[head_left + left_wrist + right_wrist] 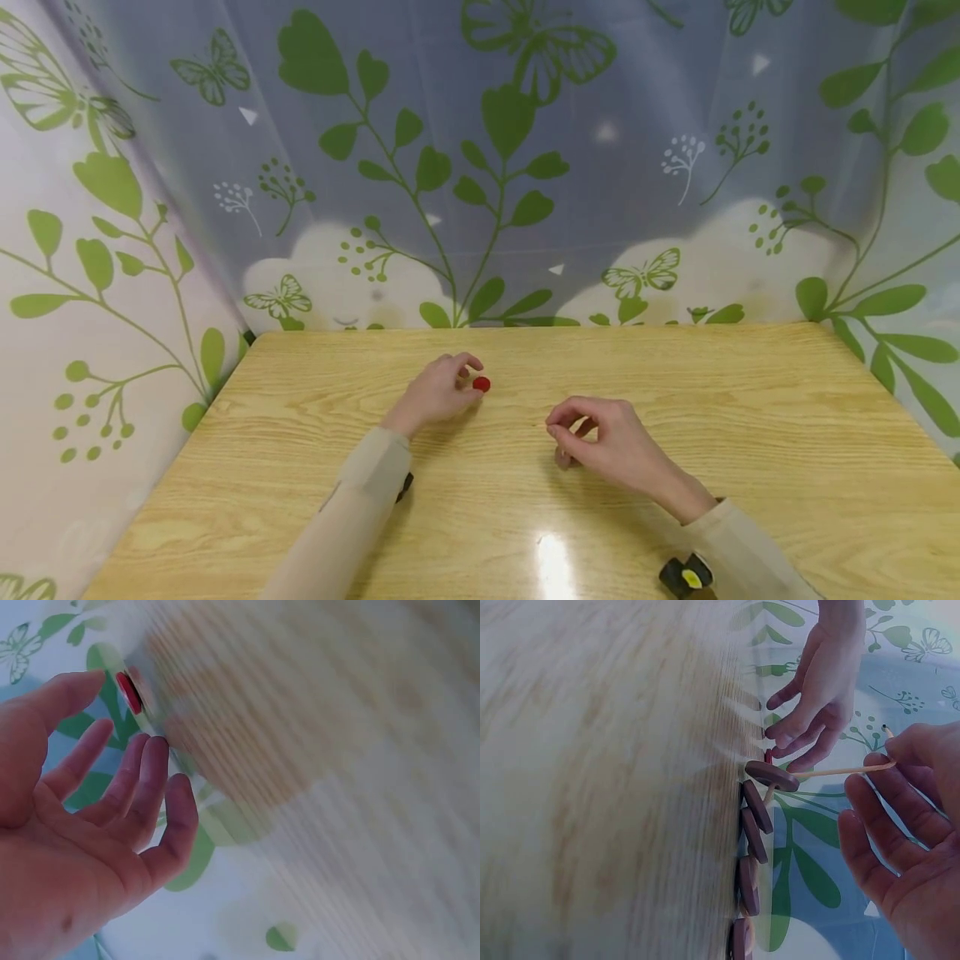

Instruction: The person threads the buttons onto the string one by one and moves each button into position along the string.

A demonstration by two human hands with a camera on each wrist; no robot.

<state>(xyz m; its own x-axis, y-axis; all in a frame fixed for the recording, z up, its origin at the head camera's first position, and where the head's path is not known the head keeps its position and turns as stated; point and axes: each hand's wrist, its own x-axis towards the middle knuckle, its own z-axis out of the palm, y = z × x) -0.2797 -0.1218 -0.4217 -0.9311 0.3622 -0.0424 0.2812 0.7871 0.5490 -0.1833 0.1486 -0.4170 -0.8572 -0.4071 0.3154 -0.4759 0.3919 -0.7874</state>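
Note:
A small round red disc [482, 384] stands on its edge on the wooden table. Around it, without closing on it, are the thumb and fingers of my left hand [438, 392]; in the left wrist view the red disc [129, 692] shows just past the spread fingertips. My right hand [611, 442] pinches the end of a thin light cord [840, 771] between thumb and forefinger. From there the cord runs to a brown disc [772, 775], with several more brown discs [754, 834] in a row behind it on the table. In the head view the brown discs do not show.
The wooden table [480, 500] ends at the back against a blue curtain [637, 125] printed with green leaves and butterflies. Pale printed cloth [45, 167] hangs at the left side too. A black wrist camera [686, 575] is strapped at the right sleeve.

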